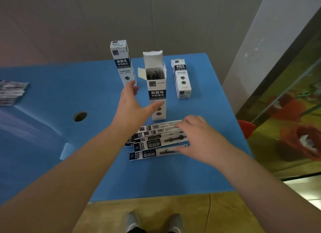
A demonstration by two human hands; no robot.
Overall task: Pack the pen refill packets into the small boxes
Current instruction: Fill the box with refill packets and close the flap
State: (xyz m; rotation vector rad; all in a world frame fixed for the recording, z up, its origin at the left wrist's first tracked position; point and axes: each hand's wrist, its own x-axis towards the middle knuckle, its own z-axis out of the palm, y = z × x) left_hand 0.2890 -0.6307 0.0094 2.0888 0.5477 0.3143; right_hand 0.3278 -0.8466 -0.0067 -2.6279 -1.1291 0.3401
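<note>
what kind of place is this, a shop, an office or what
Probably a makeshift indoor packing station, not a shop. The work surface is a blue foam-like table top against a plain panelled wall, holding only pen refill boxes and loose refill packets. No shelves or desk gear show.

There is a single view, taken from a wide-angle camera on the person's head. It looks forward and steeply down onto a blue table, near enough that both forearms reach in from the bottom corners. The near table edge crosses low in the picture, and below it the floor and the person's shoes show. The far edge lies around mid-height, with a wall behind it. On the right the view takes in a pale pillar. Straight lines bend towards the borders.
</note>
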